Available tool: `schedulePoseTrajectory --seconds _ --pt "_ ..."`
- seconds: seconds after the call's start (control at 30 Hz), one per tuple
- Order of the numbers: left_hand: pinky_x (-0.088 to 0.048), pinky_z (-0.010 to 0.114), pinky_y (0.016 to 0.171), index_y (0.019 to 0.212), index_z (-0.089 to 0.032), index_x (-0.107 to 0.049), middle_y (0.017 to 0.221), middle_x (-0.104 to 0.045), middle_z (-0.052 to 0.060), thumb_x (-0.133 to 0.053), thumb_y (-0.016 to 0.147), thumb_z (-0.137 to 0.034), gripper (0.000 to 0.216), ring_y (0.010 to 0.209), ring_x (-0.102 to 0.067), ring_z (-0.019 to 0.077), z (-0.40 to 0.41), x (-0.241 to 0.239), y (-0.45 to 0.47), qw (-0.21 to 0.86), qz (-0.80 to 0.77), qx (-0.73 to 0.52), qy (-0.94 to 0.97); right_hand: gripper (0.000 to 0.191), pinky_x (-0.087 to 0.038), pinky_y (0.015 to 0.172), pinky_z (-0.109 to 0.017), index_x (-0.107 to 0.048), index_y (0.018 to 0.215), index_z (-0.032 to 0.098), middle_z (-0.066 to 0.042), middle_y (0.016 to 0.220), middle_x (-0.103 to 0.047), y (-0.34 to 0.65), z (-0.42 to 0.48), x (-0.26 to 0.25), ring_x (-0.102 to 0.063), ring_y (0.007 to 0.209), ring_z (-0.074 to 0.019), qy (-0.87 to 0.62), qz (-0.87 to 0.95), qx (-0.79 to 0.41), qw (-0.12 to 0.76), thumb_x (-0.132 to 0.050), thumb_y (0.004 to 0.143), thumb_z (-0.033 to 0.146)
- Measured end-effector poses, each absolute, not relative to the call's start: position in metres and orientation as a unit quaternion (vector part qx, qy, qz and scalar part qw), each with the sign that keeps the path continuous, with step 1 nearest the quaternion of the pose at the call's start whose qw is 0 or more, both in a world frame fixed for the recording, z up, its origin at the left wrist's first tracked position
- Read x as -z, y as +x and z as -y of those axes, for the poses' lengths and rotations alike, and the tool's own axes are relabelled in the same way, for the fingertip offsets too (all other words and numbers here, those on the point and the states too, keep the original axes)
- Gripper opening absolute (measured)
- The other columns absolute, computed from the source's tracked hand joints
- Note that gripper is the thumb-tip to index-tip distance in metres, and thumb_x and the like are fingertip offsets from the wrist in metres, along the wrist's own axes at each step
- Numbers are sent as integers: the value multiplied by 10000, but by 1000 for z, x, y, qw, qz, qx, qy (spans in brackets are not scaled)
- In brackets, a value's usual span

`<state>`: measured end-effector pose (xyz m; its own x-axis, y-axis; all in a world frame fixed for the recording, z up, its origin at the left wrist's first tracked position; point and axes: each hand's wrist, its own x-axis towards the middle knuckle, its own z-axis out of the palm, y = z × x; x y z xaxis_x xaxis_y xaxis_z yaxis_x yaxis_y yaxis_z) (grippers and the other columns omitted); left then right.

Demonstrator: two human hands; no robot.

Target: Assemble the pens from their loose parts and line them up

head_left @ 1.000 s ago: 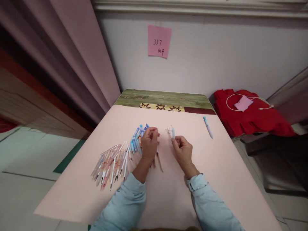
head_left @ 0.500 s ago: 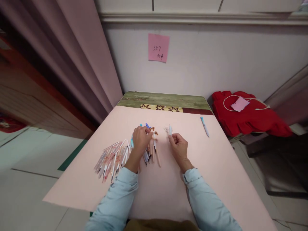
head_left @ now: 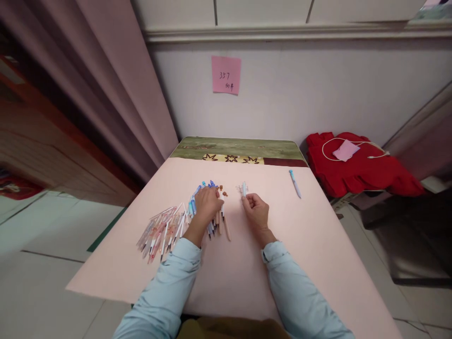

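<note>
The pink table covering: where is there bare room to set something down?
The widest bare patch of the pink covering lies between the right sleeve, the lone blue pen and the right edge. Another lies between the right and left sleeve. Left of centre is crowded: pens around the left hand, another pile beside them.

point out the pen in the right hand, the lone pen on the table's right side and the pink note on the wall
Held pen point(head_left: 244, 189): head view, middle of its visible part
Lone pen point(head_left: 295, 184): head view, middle of its barrel
Pink note point(head_left: 226, 76): head view, middle of its face
</note>
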<state>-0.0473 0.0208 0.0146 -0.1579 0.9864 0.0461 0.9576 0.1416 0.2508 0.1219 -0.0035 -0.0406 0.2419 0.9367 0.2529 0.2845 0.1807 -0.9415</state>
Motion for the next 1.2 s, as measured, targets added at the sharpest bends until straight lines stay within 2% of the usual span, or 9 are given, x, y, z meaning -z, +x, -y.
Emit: schedulePoseTrajectory --seconds 0.2,0.37,0.47,0.67,0.93,1.03,1.2 --pt "-439 365 783 703 -215 -720 819 -731 105 -632 709 -265 102 888 -656 295 -24 -13 -38 68 -755 -125 640 288 -438 574 -245 -658 783 194 6 633 -644 124 6 39 -546 541 -134 -567 539 -298 547 -613 818 476" --pt "-456 400 816 794 -167 -738 900 -739 179 -633 728 -310 189 959 -665 351 -26 -13 -33 51 -754 -71 651 300 -441 578 -243 -659 780 188 3 637 -645 125 7 39 -548 540 -132 -563 542 -297 549 -608 820 481" --pt "-469 394 840 908 -153 -739 978 -738 187 -635 737 -309 253 1012 -663 350 -28 -16 -33 69 -760 -48 644 303 -439 578 -242 -658 788 186 3 636 -641 125 7 42 -545 541 -133 -560 544 -295 551 -603 822 482" --pt "-490 358 847 1001 -150 -744 1033 -731 202 -635 756 -218 277 1032 -675 312 -39 -15 -28 104 -778 -14 620 295 -437 577 -235 -653 789 182 8 633 -643 124 7 45 -550 542 -130 -559 545 -296 550 -603 822 471" --pt "-493 436 838 1017 -67 -747 1067 -705 269 -507 859 -147 298 1072 -654 366 -43 -11 -1 93 -778 -21 621 291 -442 583 -236 -660 789 181 4 637 -645 124 8 44 -552 548 -131 -558 550 -289 550 -608 815 466" --pt "-509 418 805 957 -96 -762 1012 -722 261 -580 842 -210 243 1036 -671 366 -47 -11 0 107 -777 -28 620 296 -441 576 -235 -655 785 182 4 636 -645 124 9 44 -548 544 -130 -556 547 -290 554 -604 818 472" --pt "-521 419 740 796 -127 -762 858 -729 264 -756 695 -236 149 944 -695 400 -54 -9 -8 126 -787 -42 602 295 -451 582 -238 -663 796 181 2 643 -651 123 9 45 -556 550 -134 -553 542 -298 558 -609 814 470"
